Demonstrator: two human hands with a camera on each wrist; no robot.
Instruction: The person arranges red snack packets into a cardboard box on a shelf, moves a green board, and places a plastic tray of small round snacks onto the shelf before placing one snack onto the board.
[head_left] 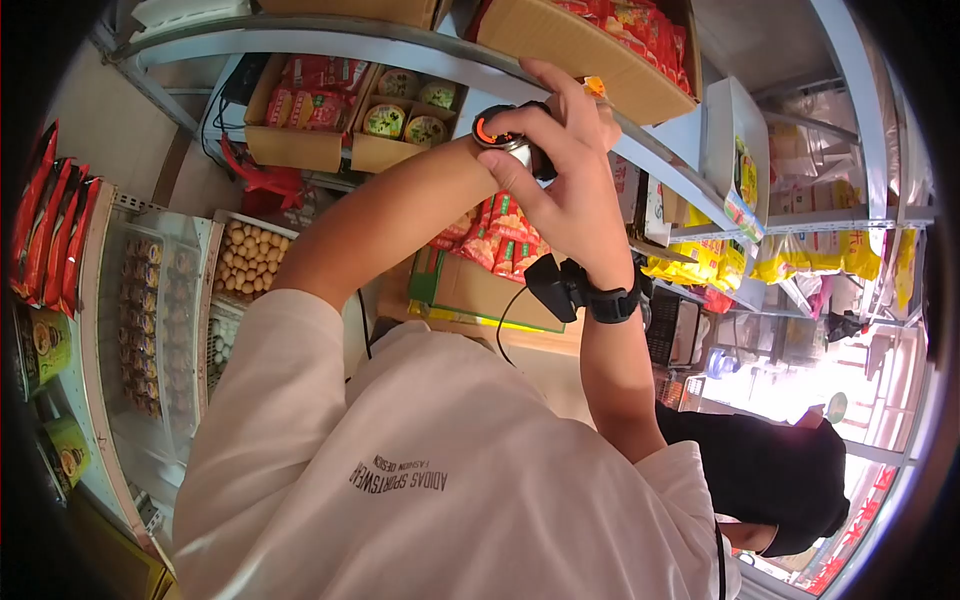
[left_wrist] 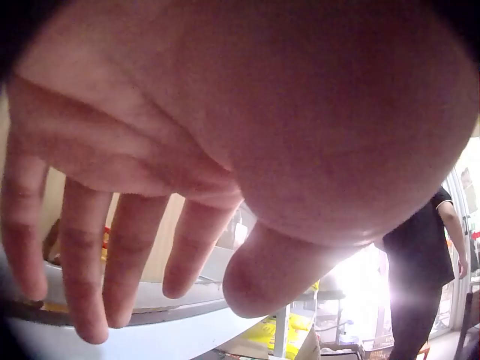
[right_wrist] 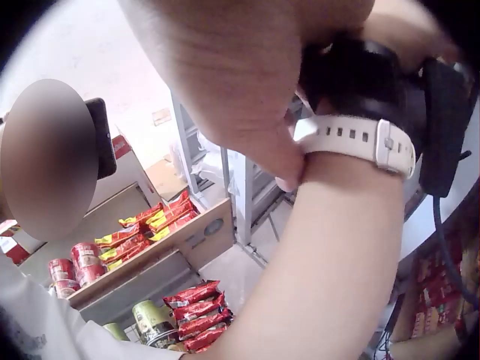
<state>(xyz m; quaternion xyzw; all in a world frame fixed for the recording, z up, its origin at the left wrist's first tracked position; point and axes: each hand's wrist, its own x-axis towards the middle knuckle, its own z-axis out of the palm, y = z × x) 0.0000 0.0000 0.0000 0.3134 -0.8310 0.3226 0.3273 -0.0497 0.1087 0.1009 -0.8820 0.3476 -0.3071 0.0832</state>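
Note:
My left hand [left_wrist: 142, 142] shows its palm in the left wrist view, fingers straight and spread, holding nothing. In the head view it is mostly hidden behind my right hand [head_left: 575, 195], which lies across the left wrist. A watch [head_left: 492, 128] with a lit orange ring sits on that wrist, pinched at its edge by the right thumb and index finger. Its white strap [right_wrist: 346, 139] shows in the right wrist view. Right beside it is a black wrist camera [right_wrist: 356, 79], partly covered by the right hand. Another black wrist camera [head_left: 555, 288] is strapped on my right wrist.
A metal shelf edge [head_left: 370, 48] runs close beyond the hands. Boxes of red packets [head_left: 318, 95] and cups [head_left: 384, 121] sit there. Eggs [head_left: 250, 258] are at left, yellow packets [head_left: 705, 262] at right. A person in black [head_left: 765, 470] is at the lower right.

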